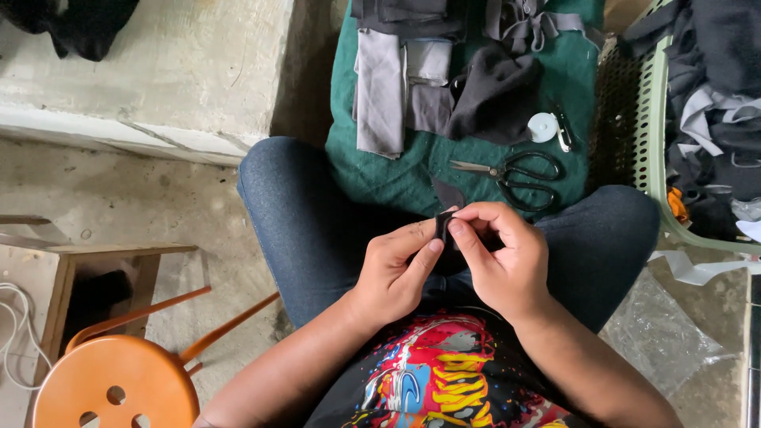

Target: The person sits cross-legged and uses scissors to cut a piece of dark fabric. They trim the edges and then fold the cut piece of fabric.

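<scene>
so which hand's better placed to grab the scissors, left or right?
Right, probably. The scissors lie on the green cloth just beyond the right hand, nearer it than the left hand. Both hands pinch the small black fabric piece, so the left would have to hold it alone.

Both bare forearms come up from the bottom edge and angle inward, meeting over the lap between the spread knees. The left hand (pixel 394 273) lies palm partly up, wrist bent slightly, its thumb stretched forward and pressed against the side of the forefinger in a pinch. The right hand (pixel 502 257) sits just beside it, knuckles up, fingers curled over and down, forefinger and thumb closed together at the tips. The fingertips of the two hands touch at one spot, above the left thumb. Both wrists hover close over the thighs.
</scene>
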